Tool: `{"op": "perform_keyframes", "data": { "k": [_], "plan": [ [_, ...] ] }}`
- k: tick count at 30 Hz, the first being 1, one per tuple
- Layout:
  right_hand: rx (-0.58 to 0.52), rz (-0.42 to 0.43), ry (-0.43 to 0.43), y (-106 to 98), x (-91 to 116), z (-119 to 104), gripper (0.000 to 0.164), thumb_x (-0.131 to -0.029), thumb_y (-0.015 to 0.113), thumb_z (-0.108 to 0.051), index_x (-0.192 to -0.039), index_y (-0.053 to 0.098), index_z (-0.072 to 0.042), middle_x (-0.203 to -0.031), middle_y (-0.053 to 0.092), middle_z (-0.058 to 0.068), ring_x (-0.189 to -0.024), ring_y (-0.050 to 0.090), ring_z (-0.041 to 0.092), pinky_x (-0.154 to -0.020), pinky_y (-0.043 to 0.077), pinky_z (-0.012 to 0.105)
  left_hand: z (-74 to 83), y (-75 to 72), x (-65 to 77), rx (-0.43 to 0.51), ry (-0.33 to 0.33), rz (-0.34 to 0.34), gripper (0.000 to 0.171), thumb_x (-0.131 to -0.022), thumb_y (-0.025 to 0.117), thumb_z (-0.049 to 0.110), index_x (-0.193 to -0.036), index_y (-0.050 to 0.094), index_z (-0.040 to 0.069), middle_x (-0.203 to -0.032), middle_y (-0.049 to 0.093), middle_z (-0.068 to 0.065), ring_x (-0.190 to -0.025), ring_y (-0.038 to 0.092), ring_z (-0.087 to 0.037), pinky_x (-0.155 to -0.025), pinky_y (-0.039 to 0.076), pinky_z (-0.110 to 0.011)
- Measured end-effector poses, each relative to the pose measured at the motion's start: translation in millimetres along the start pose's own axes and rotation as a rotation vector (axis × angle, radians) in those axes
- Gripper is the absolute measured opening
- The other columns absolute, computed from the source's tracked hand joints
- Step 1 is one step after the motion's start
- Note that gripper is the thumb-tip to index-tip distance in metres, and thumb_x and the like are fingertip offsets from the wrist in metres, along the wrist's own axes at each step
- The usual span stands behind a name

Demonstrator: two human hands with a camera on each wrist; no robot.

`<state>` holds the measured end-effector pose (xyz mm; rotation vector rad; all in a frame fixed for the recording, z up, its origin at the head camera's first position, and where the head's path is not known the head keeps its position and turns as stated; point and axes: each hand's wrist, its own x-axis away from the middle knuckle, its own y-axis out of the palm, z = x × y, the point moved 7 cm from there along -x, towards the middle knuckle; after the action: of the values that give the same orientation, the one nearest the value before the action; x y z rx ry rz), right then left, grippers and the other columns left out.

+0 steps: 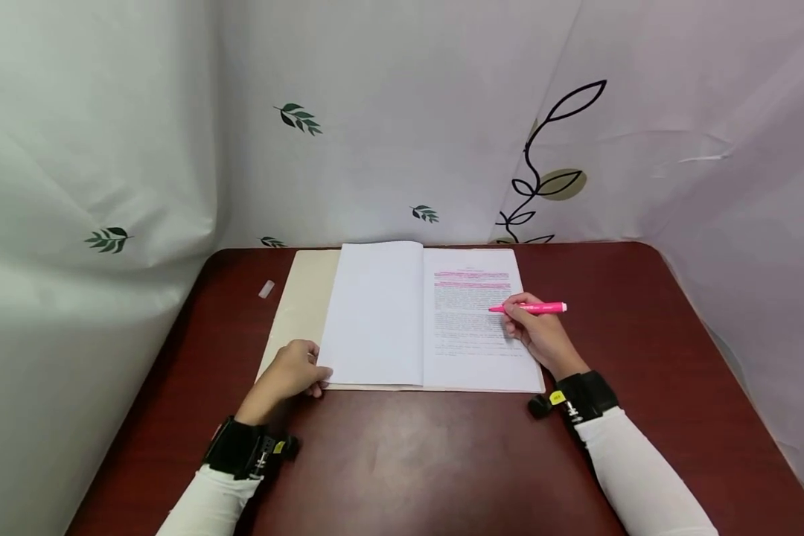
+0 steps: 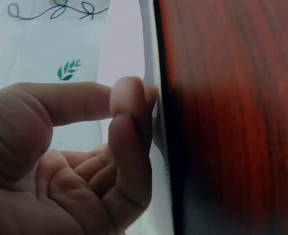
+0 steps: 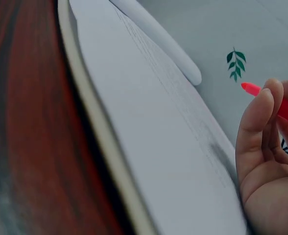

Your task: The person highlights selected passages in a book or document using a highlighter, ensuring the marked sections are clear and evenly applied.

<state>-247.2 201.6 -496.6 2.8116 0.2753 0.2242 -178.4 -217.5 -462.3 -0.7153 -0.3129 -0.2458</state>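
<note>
An open book (image 1: pixel 375 320) lies on the table, its left page blank and its right page (image 1: pixel 476 374) printed. Pink marks (image 1: pixel 472 277) run over the upper lines of print. My left hand (image 1: pixel 296 368) pinches the lower left corner of the blank page, thumb on top; in the left wrist view its thumb and index finger (image 2: pixel 127 100) meet at the paper's edge. Over the right page's outer edge, my right hand (image 1: pixel 539 335) grips a pink highlighter (image 1: pixel 548 307). The highlighter's tip points left, close over the text, and shows uncapped in the right wrist view.
A small whitish piece (image 1: pixel 266 289) lies on the dark red table (image 1: pixel 402 461), left of the book. The book's cream cover (image 1: pixel 301 298) sticks out beyond the blank page. Behind the table hangs a white curtain (image 1: pixel 402 149) with leaf prints.
</note>
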Motion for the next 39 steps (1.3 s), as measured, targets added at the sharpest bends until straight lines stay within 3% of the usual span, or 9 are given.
{"op": "perform_keyframes", "data": {
  "k": [6, 14, 19, 21, 25, 29, 33, 39],
  "plan": [
    [-0.022, -0.011, -0.021, -2.4, 3.4, 1.1, 0.009, -0.104, 0.061, -0.016, -0.107, 0.060, -0.007, -0.083, 0.067, 0.005, -0.067, 0.060, 0.010, -0.061, 0.054, 0.017, 4.8, 2.1, 0.6, -0.208, 0.012, 0.006, 0.029, -0.088, 0.072, 0.010, -0.064, 0.056, 0.007, -0.053, 0.060, -0.004, -0.043, 0.057, -0.016, -0.049, 0.047, -0.029],
    [-0.038, -0.027, -0.025, -3.9, 3.0, 0.7, 0.008, -0.105, 0.059, -0.015, -0.107, 0.060, -0.007, -0.084, 0.067, 0.006, -0.067, 0.060, 0.010, -0.061, 0.054, 0.017, 10.2, -4.7, -0.8, -0.392, -0.018, 0.035, 0.045, -0.086, 0.077, 0.026, -0.053, 0.048, 0.015, -0.051, 0.044, 0.003, -0.050, 0.047, -0.016, -0.049, 0.037, -0.029],
    [-0.053, -0.037, -0.028, -1.5, 2.1, -0.3, 0.007, -0.105, 0.060, -0.015, -0.107, 0.060, -0.008, -0.083, 0.066, 0.005, -0.067, 0.059, 0.011, -0.060, 0.052, 0.017, 18.0, -11.9, -2.3, -0.467, -0.047, 0.069, 0.037, -0.085, 0.078, 0.032, -0.062, 0.056, 0.013, -0.062, 0.052, -0.001, -0.060, 0.051, -0.020, -0.052, 0.038, -0.033],
    [-0.055, -0.039, -0.032, -0.7, 1.9, -0.9, 0.007, -0.105, 0.060, -0.014, -0.107, 0.060, -0.008, -0.083, 0.066, 0.005, -0.067, 0.059, 0.011, -0.060, 0.052, 0.017, 24.9, -14.4, -3.0, -0.471, -0.026, 0.103, 0.033, -0.086, 0.078, 0.033, -0.070, 0.060, 0.011, -0.069, 0.059, -0.005, -0.064, 0.055, -0.022, -0.053, 0.041, -0.034],
    [-0.050, -0.044, -0.039, 0.3, 2.0, -1.7, 0.006, -0.105, 0.059, -0.014, -0.107, 0.060, -0.008, -0.083, 0.068, 0.006, -0.066, 0.059, 0.011, -0.060, 0.053, 0.017, 45.6, -17.0, -5.7, -0.443, 0.108, 0.197, 0.029, -0.090, 0.077, 0.030, -0.078, 0.060, 0.010, -0.070, 0.059, -0.006, -0.062, 0.055, -0.021, -0.053, 0.041, -0.033],
    [-0.045, -0.046, -0.040, 0.4, 2.1, -1.4, 0.007, -0.105, 0.060, -0.014, -0.107, 0.059, -0.008, -0.083, 0.068, 0.006, -0.066, 0.059, 0.010, -0.060, 0.053, 0.017, 75.8, -14.2, -6.5, -0.423, 0.370, 0.289, 0.022, -0.093, 0.076, 0.024, -0.092, 0.062, 0.006, -0.079, 0.060, -0.008, -0.070, 0.055, -0.019, -0.060, 0.046, -0.033],
    [-0.050, -0.042, -0.034, -0.7, 2.1, -0.3, 0.007, -0.105, 0.060, -0.014, -0.107, 0.060, -0.008, -0.083, 0.068, 0.006, -0.066, 0.060, 0.010, -0.060, 0.053, 0.017, 102.8, -5.8, -5.3, -0.478, 0.596, 0.336, 0.028, -0.095, 0.075, 0.024, -0.111, 0.065, 0.003, -0.103, 0.064, -0.011, -0.092, 0.061, -0.024, -0.080, 0.054, -0.040],
    [-0.044, -0.034, -0.027, -1.9, 1.6, 0.9, 0.007, -0.105, 0.061, -0.014, -0.107, 0.060, -0.008, -0.083, 0.068, 0.006, -0.066, 0.060, 0.010, -0.060, 0.053, 0.017, 140.5, 12.0, -10.0, -0.619, 0.801, 0.360, 0.038, -0.097, 0.071, 0.026, -0.124, 0.065, 0.001, -0.124, 0.066, -0.016, -0.116, 0.064, -0.031, -0.098, 0.054, -0.048]
  ]
}}
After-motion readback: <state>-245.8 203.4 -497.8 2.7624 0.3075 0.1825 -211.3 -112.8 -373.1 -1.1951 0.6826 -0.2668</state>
